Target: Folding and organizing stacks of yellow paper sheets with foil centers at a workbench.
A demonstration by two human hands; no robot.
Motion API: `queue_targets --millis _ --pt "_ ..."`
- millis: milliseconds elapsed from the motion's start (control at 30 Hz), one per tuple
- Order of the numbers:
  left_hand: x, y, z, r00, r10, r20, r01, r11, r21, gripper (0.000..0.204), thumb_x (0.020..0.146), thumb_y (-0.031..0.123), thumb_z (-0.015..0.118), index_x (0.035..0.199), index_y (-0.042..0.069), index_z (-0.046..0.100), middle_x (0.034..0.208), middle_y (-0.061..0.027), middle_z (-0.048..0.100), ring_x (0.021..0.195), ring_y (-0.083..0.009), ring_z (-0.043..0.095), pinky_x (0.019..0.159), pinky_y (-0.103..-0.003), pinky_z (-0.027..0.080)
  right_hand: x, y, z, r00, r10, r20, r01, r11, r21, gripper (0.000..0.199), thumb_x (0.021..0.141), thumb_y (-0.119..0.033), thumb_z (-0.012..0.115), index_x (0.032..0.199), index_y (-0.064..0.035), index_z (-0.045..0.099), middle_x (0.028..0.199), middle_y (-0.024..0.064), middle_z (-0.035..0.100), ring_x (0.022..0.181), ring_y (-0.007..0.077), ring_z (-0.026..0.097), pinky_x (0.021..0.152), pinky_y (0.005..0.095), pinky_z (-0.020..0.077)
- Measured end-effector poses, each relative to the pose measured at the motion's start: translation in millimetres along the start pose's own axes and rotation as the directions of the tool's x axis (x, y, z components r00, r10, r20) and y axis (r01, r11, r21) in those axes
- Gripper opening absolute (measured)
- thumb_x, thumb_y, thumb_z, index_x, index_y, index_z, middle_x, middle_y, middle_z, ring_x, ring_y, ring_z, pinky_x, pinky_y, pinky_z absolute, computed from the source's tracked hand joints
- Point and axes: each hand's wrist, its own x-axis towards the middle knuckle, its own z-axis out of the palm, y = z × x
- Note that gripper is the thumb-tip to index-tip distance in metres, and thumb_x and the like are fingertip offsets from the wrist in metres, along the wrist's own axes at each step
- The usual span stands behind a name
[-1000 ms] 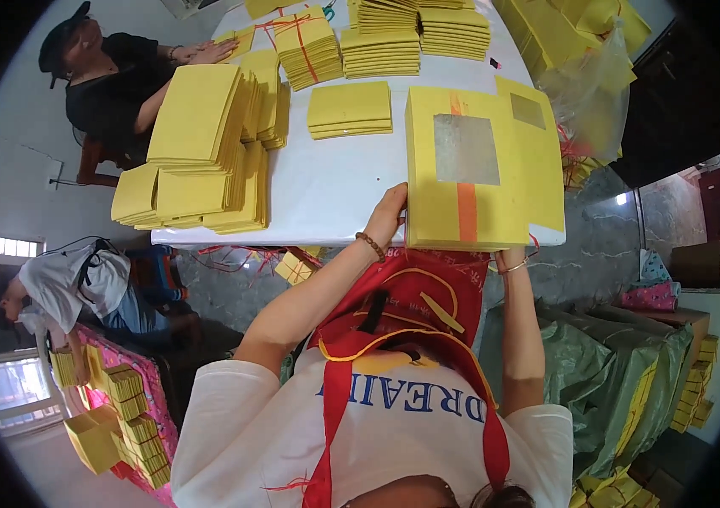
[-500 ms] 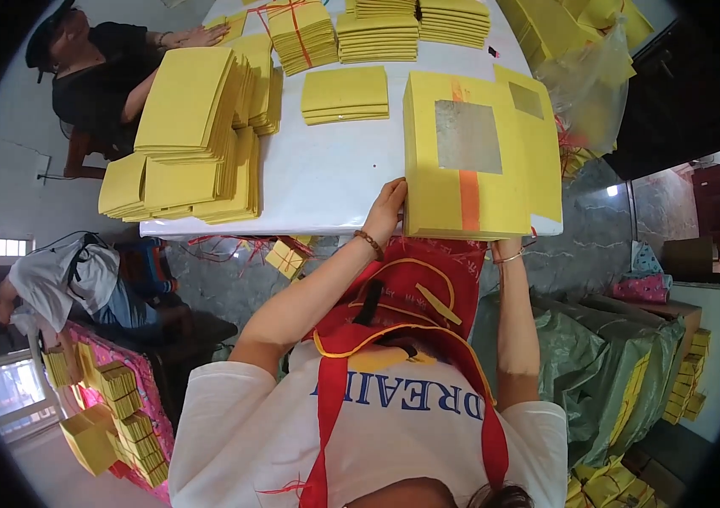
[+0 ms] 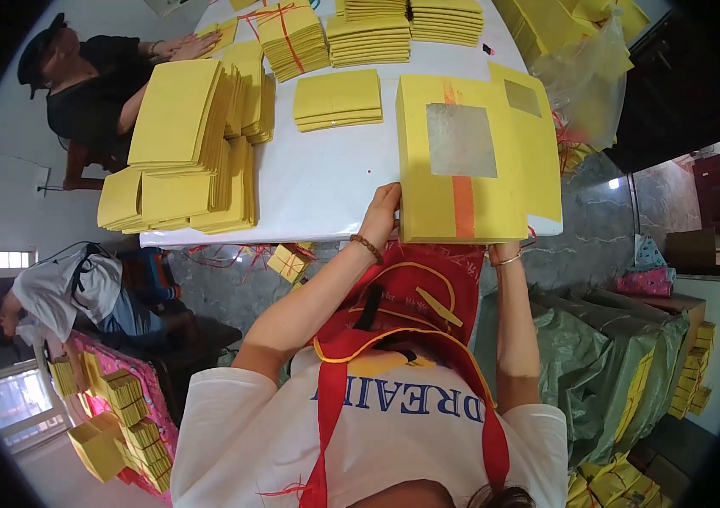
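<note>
A thick stack of yellow paper sheets [image 3: 428,203], its top sheet bearing a silver square and an orange stripe, lies at the near edge of the white table [image 3: 326,186]. My left hand [image 3: 381,213] grips the stack's left side, fingers against the edge. My right hand [image 3: 506,251] holds the stack's near right corner and is mostly hidden under it; only the wrist with a thin bangle shows. A beaded bracelet sits on my left wrist. A second yellow sheet with a smaller silver square pokes out on the right.
A small yellow stack [image 3: 339,97] lies mid-table, tall fanned piles [image 3: 182,152] stand at the left, and tied bundles [image 3: 292,34] sit at the back. A person in black [image 3: 89,85] presses paper at the far left. Another person [image 3: 55,288] crouches below. Green sacks [image 3: 606,356] stand at the right.
The view has shifted slightly. Both hands stay on the yellow stack in much the same place.
</note>
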Motion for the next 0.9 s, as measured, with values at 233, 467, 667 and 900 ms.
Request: queue_targets --millis 233,467,667,900 --pt "9.1 -7.9 -0.7 0.995 0.09 -0.054 -0.091 0.995 -0.027 0.035 0.094 0.033 0.035 0.1 0.006 0.055 0.072 0.004 0.054 0.054 -0.0041 0.048 0.042 -0.019 0.033 1.3 14.6 2.5 0.992 -0.125 0.018 0.124 0.992 0.018 0.033 0.091 -0.022 0.052 0.119 -0.0034 0.051 0.109 0.0034 0.058 0.097 0.0134 0.056 0.078 0.0278 0.0473" --pt "5.0 -16.2 -7.7 0.995 0.063 0.071 -0.06 0.997 -0.053 0.045 0.097 0.034 0.037 0.125 -0.001 0.04 0.114 -0.009 0.051 0.104 -0.014 0.048 0.09 -0.025 0.04 0.1 13.2 0.3 0.998 -0.056 0.002 0.056 0.998 0.013 0.034 0.091 -0.022 0.052 0.12 -0.0042 0.05 0.11 0.0026 0.058 0.097 0.0134 0.056 0.079 0.0274 0.0472" --pt "12.7 -24.6 -10.1 0.993 0.088 0.076 -0.083 0.994 -0.072 0.046 0.097 0.035 0.038 0.126 -0.001 0.039 0.116 -0.0088 0.05 0.105 -0.0143 0.048 0.09 -0.025 0.04 -0.4 18.4 -1.5 0.993 -0.109 0.045 0.108 0.994 0.016 0.039 0.091 -0.024 0.052 0.126 -0.0056 0.046 0.116 0.0032 0.055 0.102 0.0143 0.054 0.082 0.0285 0.0462" --pt "12.9 -30.4 -7.3 0.99 0.124 0.069 -0.115 0.986 -0.12 0.047 0.096 0.037 0.04 0.125 0.0 0.04 0.113 -0.008 0.051 0.102 -0.0137 0.049 0.088 -0.024 0.041 -0.1 18.4 -1.8 0.995 -0.091 0.045 0.087 0.994 0.071 0.042 0.091 -0.024 0.052 0.128 -0.0056 0.044 0.12 0.0033 0.053 0.104 0.0149 0.053 0.084 0.029 0.0453"
